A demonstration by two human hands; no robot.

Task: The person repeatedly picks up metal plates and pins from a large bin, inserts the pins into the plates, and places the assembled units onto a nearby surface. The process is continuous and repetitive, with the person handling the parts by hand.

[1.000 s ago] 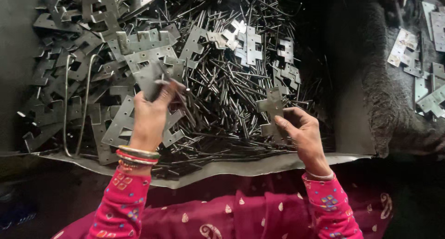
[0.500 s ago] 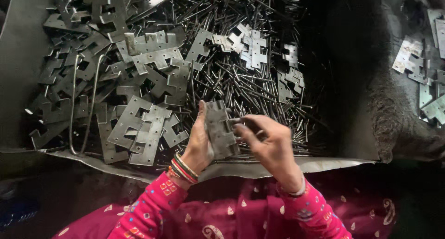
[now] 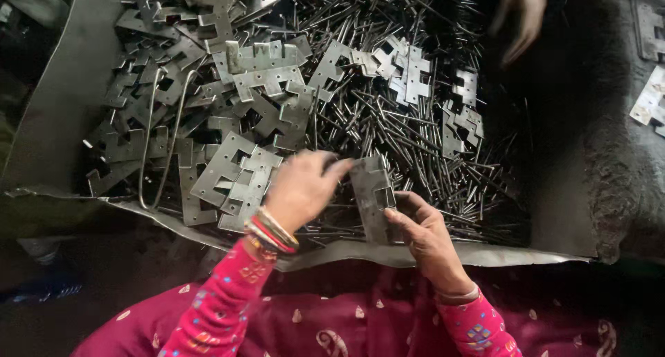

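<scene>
Head view: both hands now hold one hinge (image 3: 373, 198) near the tray's (image 3: 62, 114) front edge, left hand (image 3: 301, 191) gripping its top, right hand (image 3: 422, 232) pinching its side, while another person's blurred hand (image 3: 521, 14) has appeared at the far edge.

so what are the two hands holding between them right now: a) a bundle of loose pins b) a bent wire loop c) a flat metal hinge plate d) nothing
c: the left hand and right hand both grip one flat grey hinge plate, held above the pile of pins.
</scene>
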